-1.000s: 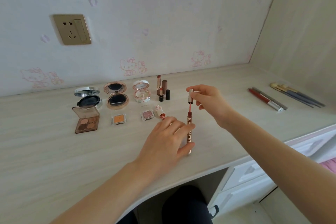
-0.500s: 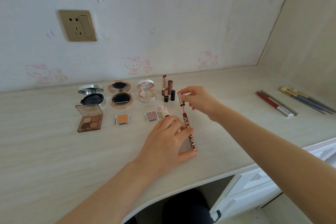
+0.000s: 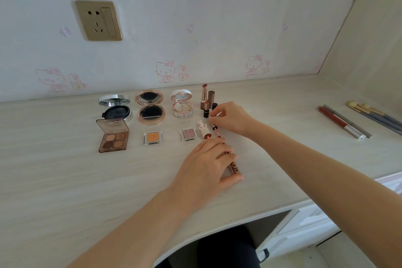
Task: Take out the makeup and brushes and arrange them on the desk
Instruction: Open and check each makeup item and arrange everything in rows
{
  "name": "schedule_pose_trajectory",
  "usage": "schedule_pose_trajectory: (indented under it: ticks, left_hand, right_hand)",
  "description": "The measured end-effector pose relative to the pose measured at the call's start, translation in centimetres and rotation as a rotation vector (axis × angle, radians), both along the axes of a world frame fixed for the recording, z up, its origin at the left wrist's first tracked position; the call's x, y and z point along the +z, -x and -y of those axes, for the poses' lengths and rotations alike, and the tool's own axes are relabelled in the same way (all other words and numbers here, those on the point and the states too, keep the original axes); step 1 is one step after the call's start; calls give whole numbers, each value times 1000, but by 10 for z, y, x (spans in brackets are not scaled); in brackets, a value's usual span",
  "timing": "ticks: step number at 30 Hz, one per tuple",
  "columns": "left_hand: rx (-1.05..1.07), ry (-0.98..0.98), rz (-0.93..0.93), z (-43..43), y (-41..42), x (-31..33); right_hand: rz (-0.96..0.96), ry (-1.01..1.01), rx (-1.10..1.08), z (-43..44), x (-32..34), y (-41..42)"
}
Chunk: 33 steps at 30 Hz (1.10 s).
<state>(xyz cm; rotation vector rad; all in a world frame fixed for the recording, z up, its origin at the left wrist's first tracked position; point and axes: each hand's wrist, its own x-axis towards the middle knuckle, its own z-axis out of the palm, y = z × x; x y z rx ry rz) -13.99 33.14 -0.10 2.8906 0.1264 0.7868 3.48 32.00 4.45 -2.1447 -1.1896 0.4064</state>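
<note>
A: Lowering is the change. A second ago the left hand (image 3: 206,163) held the tube (image 3: 235,168) upright; now it lies flat on the desk (image 3: 65,180), mouth toward 11 o'clock, base toward 5.

B: Has the left hand let go?

A: No. Its fingers curl over the tube and the thumb sits at the base end, pinning it down.

B: And the right hand (image 3: 230,118)?

A: It's at 12 o'clock of the left, pinching the cap of the wand (image 3: 216,131). The wand has dropped from well above to just by the tube's mouth (its tip is hidden behind the left fingers).

B: Meaning?

A: I'd judge this piece is being laid out open, just below the lipsticks (image 3: 205,102). The brushes (image 3: 369,113) at 2 o'clock are already placed.
</note>
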Motion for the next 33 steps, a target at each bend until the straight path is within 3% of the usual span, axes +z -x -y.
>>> schedule_pose_trajectory:
  ticks: [5,18,33]
  left_hand:
    - [-8,50,-17,0,1,1]
    - [-7,74,-50,2,4,5]
    - [-65,80,-43,6,-17,17]
  right_hand:
    - [83,18,22,-3,-5,0]
    - [37,4,15,19,-2,-5]
    - [356,71,-7,142,-8,-17]
